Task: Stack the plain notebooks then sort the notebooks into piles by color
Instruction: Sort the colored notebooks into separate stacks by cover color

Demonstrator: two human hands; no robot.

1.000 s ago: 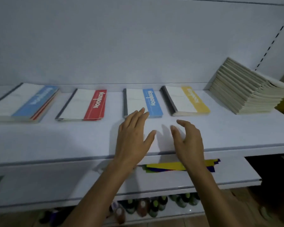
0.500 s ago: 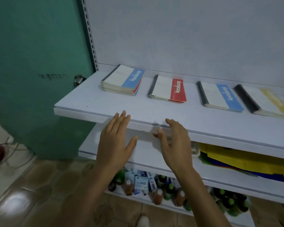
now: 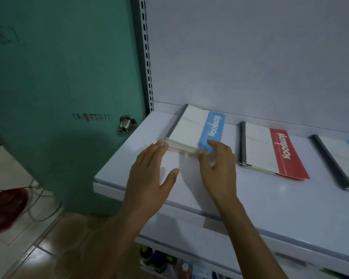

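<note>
A stack of notebooks topped by a white cover with a light-blue band [image 3: 191,125] lies at the left end of the white shelf [image 3: 250,198]. My left hand [image 3: 149,174] is flat with straight fingers, its fingertips touching the stack's near left corner. My right hand [image 3: 218,168] holds the stack's near right edge, thumb on the blue band and fingers curled against the front of the pages. To the right lies a thin pile with a red band [image 3: 270,152]. Another notebook with a blue band [image 3: 343,158] is cut off at the right edge.
A green door [image 3: 58,77] with a metal knob [image 3: 126,122] stands close to the shelf's left end. A slotted upright and a white back panel close off the shelf behind. Bottles [image 3: 159,262] fill a lower shelf. A red object [image 3: 4,206] and cables lie on the floor.
The view has swung left along the shelf. Both hands moved from the shelf's front edge up to the leftmost blue-banded stack, and the right hand has taken hold of its near edge.
</note>
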